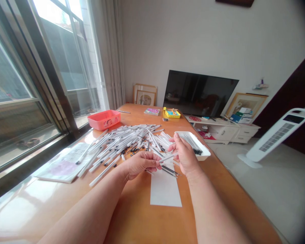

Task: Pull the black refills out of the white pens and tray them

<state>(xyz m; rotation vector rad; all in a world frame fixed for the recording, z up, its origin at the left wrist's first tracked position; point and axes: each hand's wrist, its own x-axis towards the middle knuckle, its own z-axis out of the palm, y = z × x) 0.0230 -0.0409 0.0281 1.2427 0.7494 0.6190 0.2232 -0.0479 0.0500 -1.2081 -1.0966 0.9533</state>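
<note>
My left hand (139, 164) and my right hand (184, 154) meet above a white paper sheet (165, 189) on the wooden table (142, 220). Both pinch one white pen barrel (167, 157) that runs between them, my left hand at its near end, my right hand at its far end. A few thin dark refills (170, 171) lie on the sheet just under my hands. A big loose heap of white pens (122, 144) spreads to the left. A white tray (204, 152) holding more refills sits right behind my right hand.
A pink plastic tub (104, 119) stands at the far left by the window. Papers (63, 164) lie at the left edge. A small book (151, 111) and yellow box (171, 113) sit at the far end. Beyond are a television (199, 93) and a white fan (277, 135).
</note>
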